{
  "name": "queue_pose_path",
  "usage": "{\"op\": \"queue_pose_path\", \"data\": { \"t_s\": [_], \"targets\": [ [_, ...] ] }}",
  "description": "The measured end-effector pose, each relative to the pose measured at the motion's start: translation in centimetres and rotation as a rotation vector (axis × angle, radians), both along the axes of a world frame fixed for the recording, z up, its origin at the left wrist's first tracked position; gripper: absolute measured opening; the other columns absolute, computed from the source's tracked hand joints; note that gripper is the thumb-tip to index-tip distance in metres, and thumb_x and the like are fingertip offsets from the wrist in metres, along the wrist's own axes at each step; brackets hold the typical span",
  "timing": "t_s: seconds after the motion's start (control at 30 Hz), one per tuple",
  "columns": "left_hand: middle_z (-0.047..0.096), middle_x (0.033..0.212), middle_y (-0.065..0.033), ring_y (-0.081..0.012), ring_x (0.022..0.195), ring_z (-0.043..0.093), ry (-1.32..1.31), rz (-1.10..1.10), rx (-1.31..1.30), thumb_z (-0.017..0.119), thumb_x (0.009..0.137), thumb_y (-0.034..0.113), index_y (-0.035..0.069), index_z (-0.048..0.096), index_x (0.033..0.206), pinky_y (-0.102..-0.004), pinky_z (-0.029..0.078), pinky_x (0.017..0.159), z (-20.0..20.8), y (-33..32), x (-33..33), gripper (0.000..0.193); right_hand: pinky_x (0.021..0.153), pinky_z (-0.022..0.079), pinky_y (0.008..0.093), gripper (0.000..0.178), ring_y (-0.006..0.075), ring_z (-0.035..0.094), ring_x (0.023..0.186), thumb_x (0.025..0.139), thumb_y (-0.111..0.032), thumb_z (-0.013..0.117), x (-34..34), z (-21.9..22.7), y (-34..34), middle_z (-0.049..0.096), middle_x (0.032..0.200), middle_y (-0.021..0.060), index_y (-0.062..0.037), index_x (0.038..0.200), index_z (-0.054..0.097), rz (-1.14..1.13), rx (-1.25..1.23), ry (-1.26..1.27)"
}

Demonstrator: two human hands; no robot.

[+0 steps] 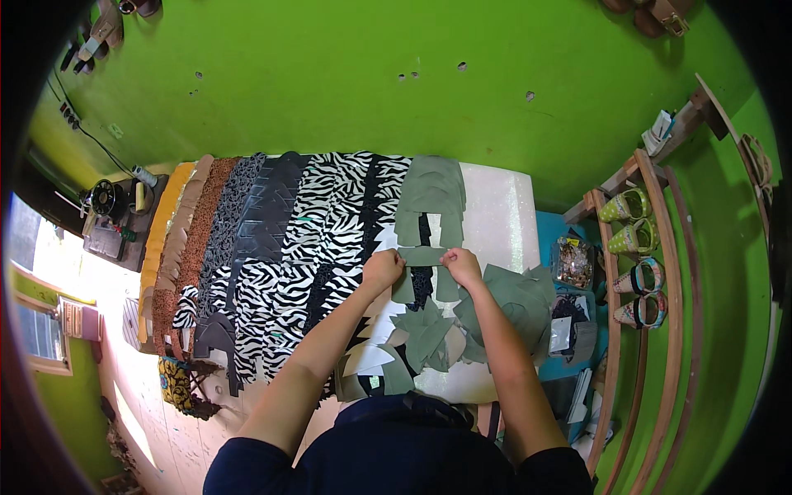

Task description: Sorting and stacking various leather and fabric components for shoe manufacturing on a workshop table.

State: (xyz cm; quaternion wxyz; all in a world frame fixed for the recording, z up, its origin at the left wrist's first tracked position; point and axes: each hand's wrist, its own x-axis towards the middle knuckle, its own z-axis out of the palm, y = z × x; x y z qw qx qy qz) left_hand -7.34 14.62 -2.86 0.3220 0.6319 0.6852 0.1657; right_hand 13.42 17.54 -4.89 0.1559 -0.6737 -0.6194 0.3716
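My left hand (384, 269) and my right hand (460, 266) pinch the two ends of a grey-green cut piece (426, 257), which looks like leather or a similar sheet. It is stretched level between them, over the table. Just beyond it runs a column of overlapping grey-green pieces (431, 186). Black patterned pieces (421, 289) show below the held piece. Nearer to me lies a loose heap of grey-green pieces (425, 334), with a larger pile (507, 309) under and beside my right forearm.
Rows of zebra-print pieces (322, 202), black pieces (268, 198), brown pieces (210, 198) and yellow pieces (169, 210) cover the left of the white table (503, 219). A sewing machine (106, 198) stands at far left. A wooden rack (656, 330) with shoes (635, 239) is at right.
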Motion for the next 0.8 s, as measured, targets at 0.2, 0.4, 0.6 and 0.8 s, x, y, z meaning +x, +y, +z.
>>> {"op": "queue_pose_path", "data": {
  "t_s": [0.2,0.4,0.6,0.8],
  "targets": [
    [0.064,0.079,-0.0145,-0.0298,0.076,0.062,0.158,-0.015,-0.025,0.057,0.079,0.029,0.006,0.062,0.085,-0.0394,0.049,0.067,-0.5,0.0,0.6,0.024,0.067,0.047,0.0362,0.017,0.0269,0.061,0.078,0.075,-0.022,0.061,-1.1,0.6,-0.4,0.064,0.082,0.0098,-0.0077,0.083,0.063,-0.015,0.044,-0.107],
    [0.063,0.077,-0.0138,-0.0301,0.075,0.062,0.196,0.038,0.021,0.057,0.079,0.028,0.006,0.059,0.084,-0.0399,0.049,0.065,-0.4,-0.5,1.4,0.023,0.074,0.042,0.0416,0.020,0.0270,0.055,0.087,0.078,-0.015,0.054,-3.2,1.7,-2.2,0.058,0.090,0.0087,-0.0063,0.096,0.054,0.126,0.409,-0.481],
    [0.062,0.075,-0.0168,-0.0318,0.071,0.062,0.183,0.080,0.070,0.054,0.080,0.026,0.002,0.055,0.082,-0.0417,0.049,0.061,-0.5,-0.6,1.4,0.024,0.099,0.029,0.0439,0.041,0.0241,0.041,0.118,0.085,-0.020,0.045,-5.2,0.9,-5.4,0.048,0.122,0.0111,-0.0042,0.123,0.042,0.646,0.734,-0.261],
    [0.062,0.075,-0.0169,-0.0318,0.071,0.062,0.200,0.037,0.044,0.056,0.079,0.027,0.001,0.055,0.083,-0.0413,0.049,0.061,-0.4,-0.7,1.2,0.026,0.107,0.013,0.0440,0.065,0.0192,0.029,0.128,0.088,-0.040,0.040,-4.1,0.9,-5.7,0.033,0.137,0.0112,-0.0036,0.137,0.018,0.611,0.384,-0.326]
  ]
}}
